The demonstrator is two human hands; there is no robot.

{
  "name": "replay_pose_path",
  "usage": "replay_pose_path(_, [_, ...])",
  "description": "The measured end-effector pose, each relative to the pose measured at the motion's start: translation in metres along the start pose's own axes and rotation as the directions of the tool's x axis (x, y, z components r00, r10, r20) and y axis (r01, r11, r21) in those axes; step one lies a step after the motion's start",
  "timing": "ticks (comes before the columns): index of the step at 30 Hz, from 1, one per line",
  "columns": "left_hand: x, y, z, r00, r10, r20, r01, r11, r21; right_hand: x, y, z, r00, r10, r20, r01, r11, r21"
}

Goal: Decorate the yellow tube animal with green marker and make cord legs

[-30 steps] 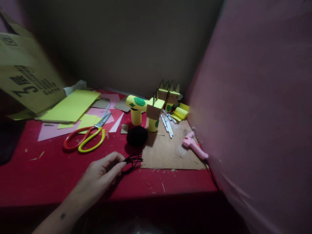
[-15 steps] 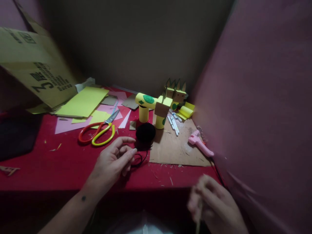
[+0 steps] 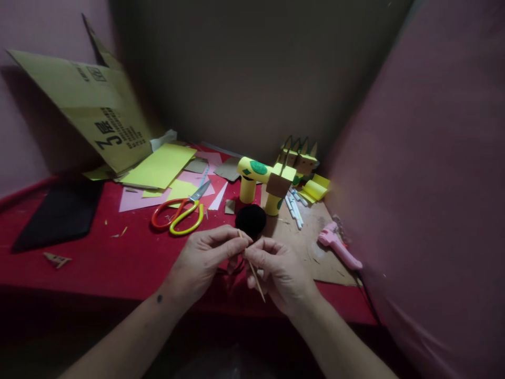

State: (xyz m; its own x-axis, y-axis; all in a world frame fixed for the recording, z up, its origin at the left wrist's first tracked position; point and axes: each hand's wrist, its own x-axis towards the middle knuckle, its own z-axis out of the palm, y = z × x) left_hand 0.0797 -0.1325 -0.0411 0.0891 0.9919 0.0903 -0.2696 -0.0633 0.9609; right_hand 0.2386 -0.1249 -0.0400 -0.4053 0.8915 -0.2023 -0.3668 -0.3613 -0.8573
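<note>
My left hand (image 3: 211, 258) and my right hand (image 3: 278, 266) meet at the front middle of the red-covered table, their fingertips nearly touching. A thin wooden stick (image 3: 257, 281) slants down between them, pinched by my right hand. The left thumb and forefinger are pressed together at the stick's upper end; whether they also grip a thread there is too small to tell. Just beyond the fingers lies a black ball of yarn (image 3: 251, 220), its loose strand partly hidden by my hands. Behind it stands a yellow paper-tube figure (image 3: 258, 171) with green spots and a brown box-shaped face.
Red-and-yellow scissors (image 3: 185, 210) lie left of the yarn. A pink glue gun (image 3: 340, 246) and white markers (image 3: 294, 209) rest on cardboard (image 3: 302, 237) at the right. Coloured paper (image 3: 160, 166), a cardboard box (image 3: 106, 110) and a black flat object (image 3: 59, 216) are leftward.
My right hand has come up and left with the stick to meet my left hand. The left fingertips have closed together. The camera view has shifted, moving the table things rightward.
</note>
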Motion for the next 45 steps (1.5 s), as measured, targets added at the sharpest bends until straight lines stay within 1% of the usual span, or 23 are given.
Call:
replay_pose_path(2, [0.002,0.003,0.003,0.994,0.047,-0.097,-0.058,0.992,-0.114,0.001,0.002,-0.001,1.000,0.005,0.009,-0.005,1.000,0.007])
replay_pose_path(4, [0.005,0.007,0.004,0.984,0.055,-0.170,-0.096,0.966,-0.241,0.002,0.004,-0.002,1.000,0.025,0.013,-0.026,0.999,0.030])
replay_pose_path(6, [0.006,0.008,0.005,0.982,0.031,-0.184,-0.091,0.941,-0.325,0.003,0.005,-0.001,0.999,0.042,0.000,-0.042,0.996,0.076])
replay_pose_path(9, [0.004,0.003,0.004,0.990,-0.018,-0.138,-0.033,0.934,-0.357,0.007,0.003,0.004,1.000,0.027,-0.003,-0.026,0.988,0.150])
replay_pose_path(11, [0.001,-0.002,0.004,0.995,-0.044,-0.094,0.011,0.943,-0.333,0.011,0.001,0.008,1.000,0.028,0.007,-0.029,0.984,0.174])
replay_pose_path(13, [-0.001,-0.006,0.005,0.997,-0.046,-0.069,0.025,0.958,-0.285,0.017,-0.002,0.012,0.999,0.035,-0.010,-0.032,0.977,0.209])
replay_pose_path(17, [-0.004,-0.009,0.009,0.998,0.017,-0.055,-0.026,0.984,-0.176,0.022,-0.004,0.014,0.999,0.035,-0.032,-0.024,0.955,0.294])
replay_pose_path(19, [-0.004,-0.006,0.009,0.995,0.070,-0.066,-0.078,0.989,-0.128,0.019,-0.004,0.012,0.993,0.068,-0.094,-0.030,0.935,0.353])
replay_pose_path(21, [-0.005,-0.002,0.007,0.987,0.129,-0.098,-0.137,0.988,-0.077,0.011,-0.004,0.009,0.976,0.094,-0.196,-0.012,0.923,0.385])
replay_pose_path(22, [-0.005,0.000,0.006,0.982,0.154,-0.114,-0.160,0.986,-0.051,0.006,-0.003,0.007,0.967,0.082,-0.240,0.013,0.929,0.371])
replay_pose_path(23, [-0.005,0.002,0.004,0.978,0.167,-0.124,-0.171,0.985,-0.022,0.002,-0.003,0.005,0.959,0.042,-0.279,0.058,0.939,0.339])
replay_pose_path(25, [-0.005,0.007,0.000,0.982,0.153,-0.114,-0.151,0.988,0.027,-0.006,-0.001,0.003,0.943,-0.056,-0.328,0.145,0.956,0.255])
replay_pose_path(27, [-0.005,0.010,-0.003,0.992,0.102,-0.069,-0.097,0.993,0.068,-0.011,0.001,0.003,0.954,-0.089,-0.287,0.140,0.976,0.165])
replay_pose_path(29, [-0.005,0.012,-0.005,0.999,0.034,-0.003,-0.034,0.994,0.107,-0.012,0.004,0.006,0.983,-0.056,-0.175,0.075,0.992,0.102])
replay_pose_path(31, [-0.005,0.012,-0.005,0.999,-0.017,0.051,0.009,0.989,0.146,-0.011,0.006,0.010,0.998,-0.017,-0.063,0.022,0.996,0.081])
replay_pose_path(33, [-0.005,0.012,-0.006,0.995,-0.053,0.088,0.039,0.987,0.156,-0.009,0.008,0.013,1.000,-0.005,-0.011,0.007,0.994,0.108])
replay_pose_path(36, [-0.005,0.010,-0.006,0.984,-0.108,0.139,0.091,0.988,0.124,-0.004,0.008,0.016,1.000,0.027,-0.015,-0.024,0.981,0.191])
replay_pose_path(38, [-0.005,0.009,-0.006,0.980,-0.120,0.161,0.102,0.988,0.119,-0.001,0.009,0.017,0.999,0.050,-0.015,-0.045,0.966,0.255])
replay_pose_path(42, [-0.005,0.007,-0.005,0.983,-0.106,0.153,0.089,0.990,0.113,0.005,0.010,0.018,0.999,0.053,0.005,-0.051,0.922,0.384])
replay_pose_path(45, [-0.004,0.005,-0.002,0.986,-0.108,0.131,0.098,0.992,0.076,0.008,0.010,0.017,0.998,0.063,0.019,-0.065,0.910,0.410])
